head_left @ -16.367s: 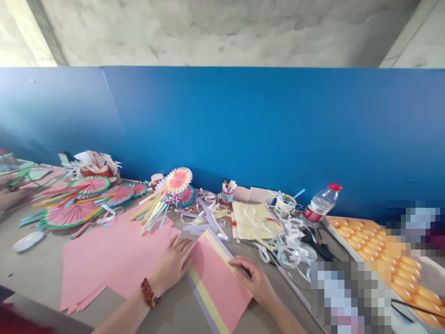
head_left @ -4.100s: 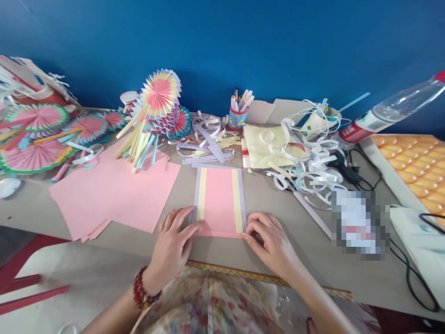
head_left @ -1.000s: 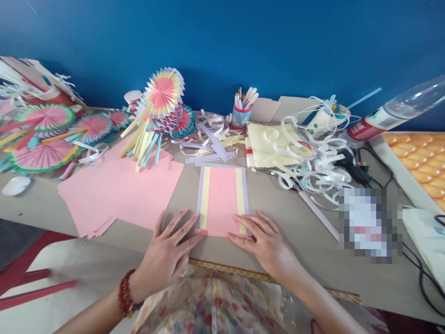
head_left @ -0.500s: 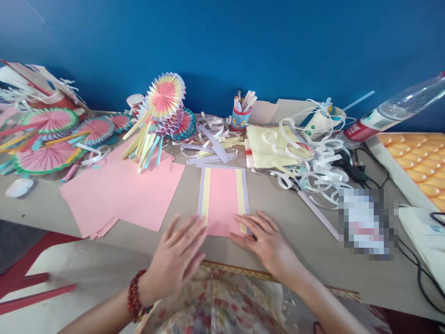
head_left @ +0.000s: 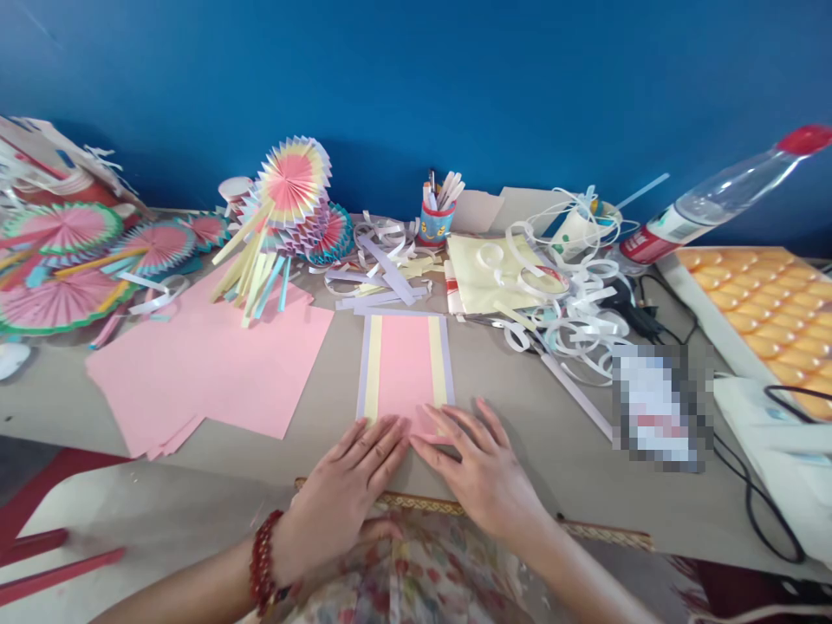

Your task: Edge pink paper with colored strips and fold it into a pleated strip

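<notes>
A pink sheet of paper (head_left: 406,364) lies flat on the table in front of me, with yellow and lilac strips along both long sides. My left hand (head_left: 357,472), a red bead bracelet on its wrist, rests with fingers stretched over the sheet's near left corner. Over the near right corner lies my right hand (head_left: 484,468), palm down and fingers spread. Both hands touch the paper and hide its near edge. Neither hand grips anything.
Pink sheets (head_left: 214,373) lie to the left, below folded paper rosettes (head_left: 295,182). Behind stand a pen cup (head_left: 436,223) and yellow paper (head_left: 481,276). To the right are curled white strips (head_left: 578,321), a tilted bottle (head_left: 721,204), a blurred-out object (head_left: 659,412) and black cables (head_left: 747,485).
My left hand has come down onto the near left part of the sheet. The right hand stays on the near right corner, shifted slightly inward. The whole view has turned a little to the right.
</notes>
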`<action>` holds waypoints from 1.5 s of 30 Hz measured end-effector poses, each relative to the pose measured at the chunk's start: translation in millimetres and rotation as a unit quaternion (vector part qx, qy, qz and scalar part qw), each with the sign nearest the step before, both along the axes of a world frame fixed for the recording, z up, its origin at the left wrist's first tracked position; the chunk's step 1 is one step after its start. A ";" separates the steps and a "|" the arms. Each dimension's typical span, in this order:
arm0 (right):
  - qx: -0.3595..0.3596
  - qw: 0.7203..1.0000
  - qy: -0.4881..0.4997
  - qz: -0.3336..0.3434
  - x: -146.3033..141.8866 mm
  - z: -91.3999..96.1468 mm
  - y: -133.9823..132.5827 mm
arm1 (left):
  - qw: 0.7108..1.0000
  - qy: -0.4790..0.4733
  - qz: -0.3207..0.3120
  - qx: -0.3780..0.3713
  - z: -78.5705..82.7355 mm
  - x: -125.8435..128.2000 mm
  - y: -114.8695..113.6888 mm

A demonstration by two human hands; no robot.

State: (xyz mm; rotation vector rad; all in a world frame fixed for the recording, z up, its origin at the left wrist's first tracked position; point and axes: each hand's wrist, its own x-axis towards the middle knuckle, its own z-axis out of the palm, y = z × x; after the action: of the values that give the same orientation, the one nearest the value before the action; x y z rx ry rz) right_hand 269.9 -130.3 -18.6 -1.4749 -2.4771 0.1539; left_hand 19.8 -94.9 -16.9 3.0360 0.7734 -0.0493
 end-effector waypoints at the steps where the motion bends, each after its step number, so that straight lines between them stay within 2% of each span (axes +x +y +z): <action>1: 0.001 1.000 0.000 -0.009 -1.3 0.6 -1.3 | 1.000 0.002 0.001 0.001 0.0 0.4 -0.2; 8: -0.010 0.999 -0.013 -0.028 6.5 9.8 -7.3 | 1.000 0.000 0.003 -0.001 -0.6 0.1 -0.3; 17: 0.013 0.997 -0.040 -0.069 35.0 4.5 -23.9 | 1.000 -0.001 0.010 -0.011 -0.1 0.0 -0.2; 23: 0.055 0.989 0.014 -0.136 24.8 15.9 -24.0 | 1.000 -0.009 0.003 -0.003 3.5 1.1 0.8; 28: 0.043 0.997 -0.002 -0.067 2.8 16.6 -20.0 | 1.000 -0.020 0.006 -0.003 3.7 4.2 0.3; 30: 0.045 0.997 -0.013 -0.060 -0.8 13.7 -18.2 | 1.000 -0.020 0.013 0.000 4.0 2.2 0.1; 38: 0.043 0.997 -0.021 -0.055 4.9 8.2 -17.9 | 0.997 -0.032 0.071 0.025 3.3 -30.3 -1.8; 45: 0.039 0.997 -0.053 -0.032 8.7 3.3 -18.3 | 0.997 -0.032 0.067 0.000 6.7 -35.3 0.8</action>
State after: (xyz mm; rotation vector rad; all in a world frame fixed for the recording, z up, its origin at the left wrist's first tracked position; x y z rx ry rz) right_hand 278.6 -148.6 -15.3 -1.5651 -2.4827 -0.0327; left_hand -15.4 -94.2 -10.2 2.9611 0.9692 0.0474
